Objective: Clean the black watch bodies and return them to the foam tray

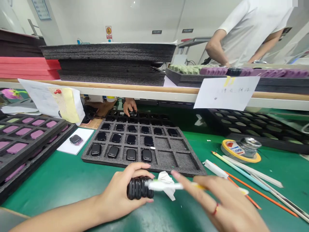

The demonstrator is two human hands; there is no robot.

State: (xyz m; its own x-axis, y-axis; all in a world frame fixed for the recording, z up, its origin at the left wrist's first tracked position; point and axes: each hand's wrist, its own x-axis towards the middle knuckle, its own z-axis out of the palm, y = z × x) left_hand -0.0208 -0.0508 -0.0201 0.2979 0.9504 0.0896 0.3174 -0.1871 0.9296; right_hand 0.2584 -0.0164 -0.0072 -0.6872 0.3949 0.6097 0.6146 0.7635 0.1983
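Observation:
My left hand [129, 188] is closed around a row of several black smartwatch bodies [137, 188], pressed side by side just in front of the foam tray [103, 157]. A white toothbrush [166, 185], smeared by motion, is held in the fingers of my right hand [222, 199]. Its head end meets the right part of the held watch bodies. Behind the brush lies a crumpled white tissue [165, 176]. The tray's pockets hold rows of black watch bodies [131, 154]; several pockets at its right front are vacant.
Another person's hand [129, 106] touches a watch at the tray's far end. One watch [75, 139] lies on a white pad at left. At right are a metal-topped bottle [249, 146], a tape roll [227, 151] and several thin sticks [243, 169]. A shelf [145, 91] spans above.

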